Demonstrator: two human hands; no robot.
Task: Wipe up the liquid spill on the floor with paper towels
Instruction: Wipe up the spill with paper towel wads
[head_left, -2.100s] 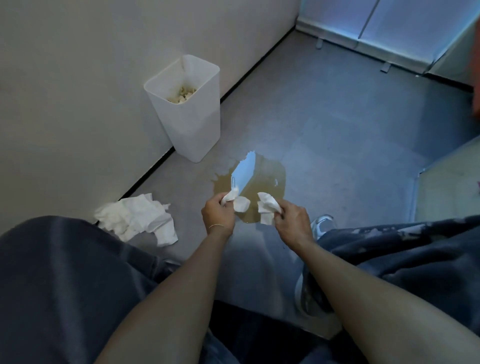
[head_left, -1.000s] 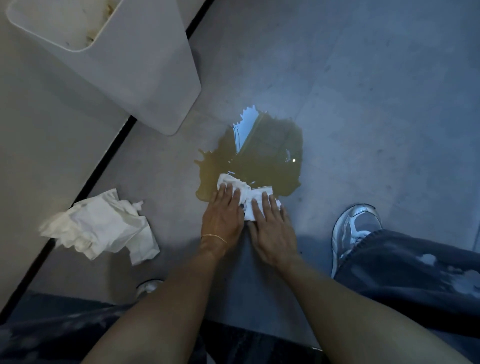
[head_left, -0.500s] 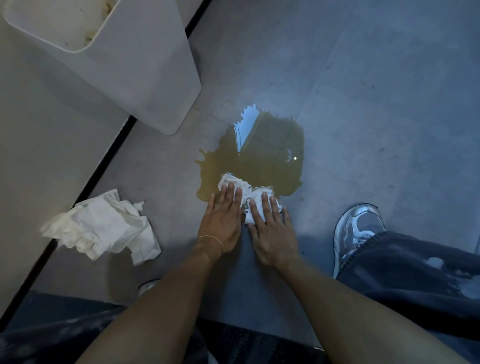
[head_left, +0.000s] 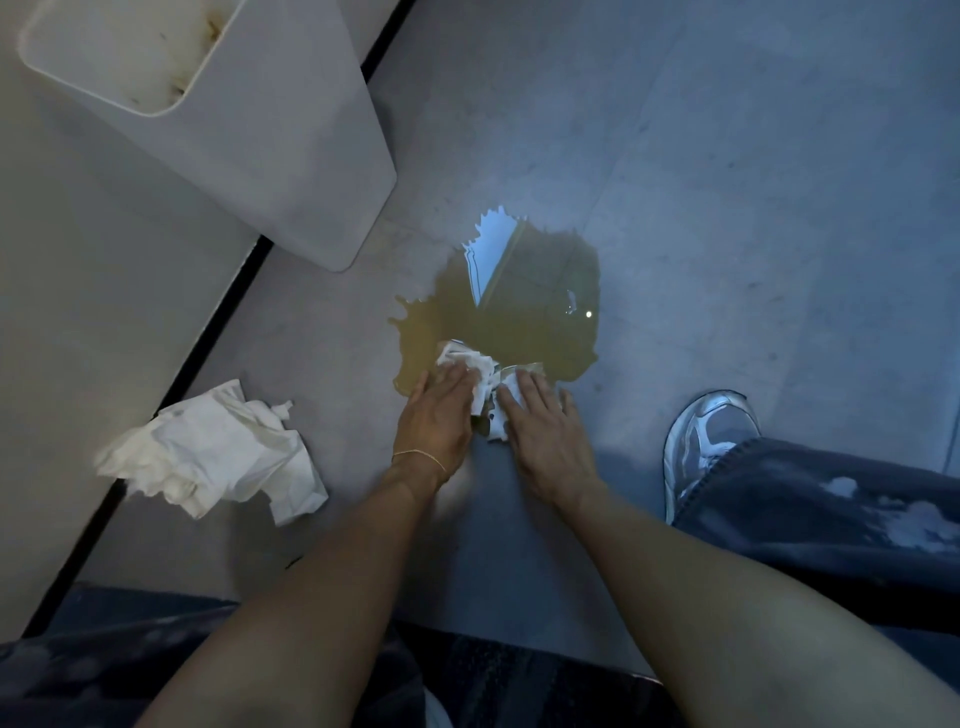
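Observation:
A yellowish-brown liquid spill (head_left: 519, 312) lies on the grey floor in the middle of the head view. At its near edge sits a crumpled white paper towel (head_left: 485, 384), partly soaked. My left hand (head_left: 436, 415) presses flat on the towel's left part with straight fingers. My right hand (head_left: 540, 431) presses flat on its right part, fingers spread. Both hands lie side by side, and much of the towel is hidden under them.
A white waste bin (head_left: 291, 156) stands against the wall at the upper left, close to the spill. A pile of crumpled white paper towels (head_left: 218, 452) lies on the floor by the wall at left. My right shoe (head_left: 706, 436) and trouser leg are at right.
I have crouched closer to the floor and laid the towel on the spill's near edge. Since half a second ago both hands stay pressed on it, with barely any shift.

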